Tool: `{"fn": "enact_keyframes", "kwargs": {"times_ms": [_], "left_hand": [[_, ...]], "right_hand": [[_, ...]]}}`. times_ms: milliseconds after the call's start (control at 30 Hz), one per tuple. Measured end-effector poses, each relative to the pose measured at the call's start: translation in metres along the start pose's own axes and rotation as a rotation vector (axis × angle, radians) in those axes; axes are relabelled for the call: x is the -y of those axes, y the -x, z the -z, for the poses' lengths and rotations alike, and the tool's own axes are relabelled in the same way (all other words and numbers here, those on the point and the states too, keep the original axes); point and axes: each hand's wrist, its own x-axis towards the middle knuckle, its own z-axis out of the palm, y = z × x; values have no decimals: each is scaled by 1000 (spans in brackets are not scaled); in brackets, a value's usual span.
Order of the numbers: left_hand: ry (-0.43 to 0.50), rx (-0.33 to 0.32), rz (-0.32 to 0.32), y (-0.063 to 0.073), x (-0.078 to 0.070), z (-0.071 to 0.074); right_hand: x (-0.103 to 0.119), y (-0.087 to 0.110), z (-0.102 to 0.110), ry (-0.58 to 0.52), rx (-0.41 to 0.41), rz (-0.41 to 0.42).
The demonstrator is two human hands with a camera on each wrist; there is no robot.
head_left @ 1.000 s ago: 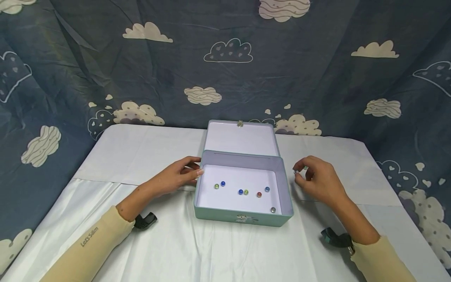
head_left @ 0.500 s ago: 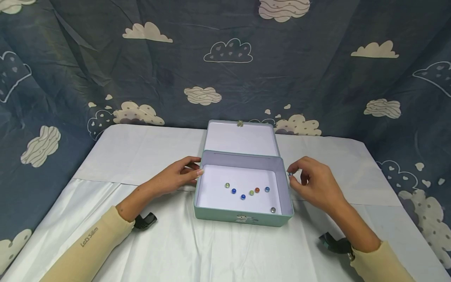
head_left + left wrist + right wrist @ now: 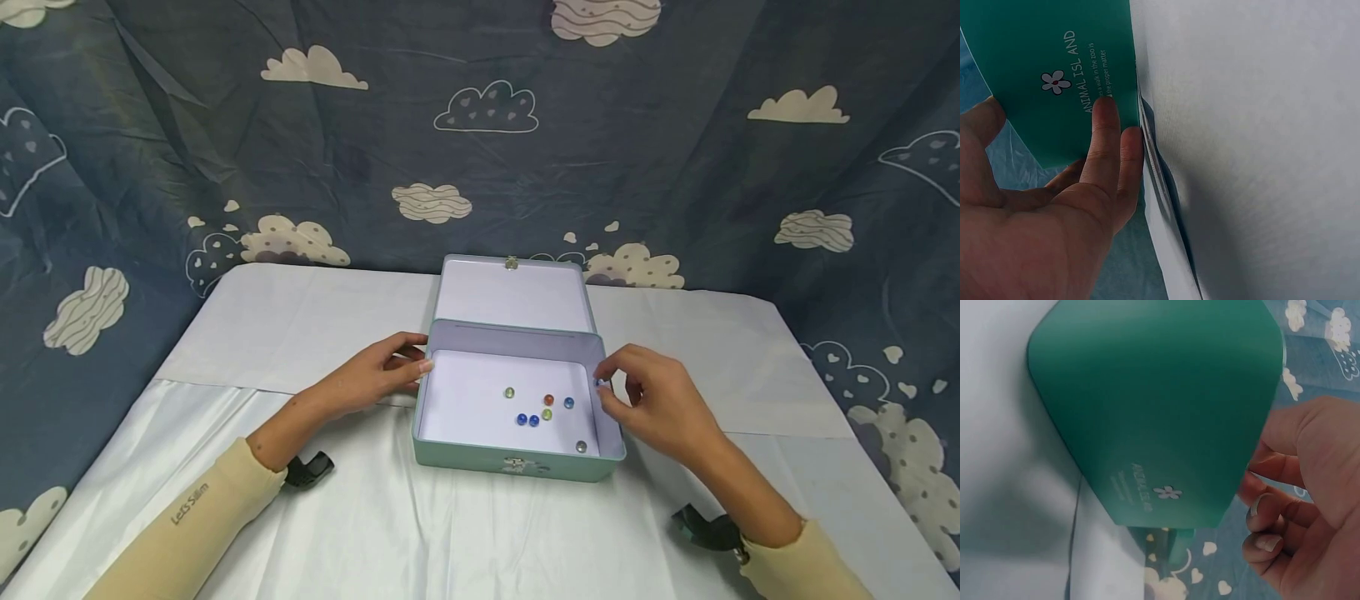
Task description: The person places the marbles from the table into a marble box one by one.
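Note:
An open green tin box (image 3: 480, 457) with a white inside stands mid-table, its lid (image 3: 513, 292) folded back. My left hand (image 3: 386, 367) is at its left end, thumb on the rim and nearly straight fingers on the outer wall; the left wrist view shows fingertips (image 3: 1105, 109) on the printed lettering. My right hand (image 3: 660, 400) pinches a small bluish marble (image 3: 597, 382) between thumb and forefinger at the right rim. In the right wrist view the box wall (image 3: 1166, 412) hides that pinch. Glass marbles lie inside, among them an orange one (image 3: 549, 400) and a grey one (image 3: 581, 447).
A white cloth (image 3: 352, 517) with a fold line covers the table. Behind and at both sides hangs a dark blue curtain (image 3: 495, 167) with cloud prints. Black wrist cameras sit on the left wrist (image 3: 309, 471) and the right wrist (image 3: 708, 530).
My right hand has moved left with the marble, from beside the box to its right rim. Several blue and green marbles have rolled right inside; the orange one shifted slightly. My left hand stays put.

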Motion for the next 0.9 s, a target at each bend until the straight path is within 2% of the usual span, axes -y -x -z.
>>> {"fn": "enact_keyframes", "kwargs": {"times_ms": [233, 633, 767, 900], "left_hand": [[1, -1, -2, 0, 0, 0], [3, 1, -3, -1, -1, -1], [3, -2, 0, -1, -2, 0], [7, 2, -2, -1, 0, 0]], "right_hand": [[4, 0, -6, -17, 64, 0], [6, 0, -9, 8, 124, -15], [5, 0, -9, 5, 111, -7], [1, 0, -7, -1, 51, 18]]}}
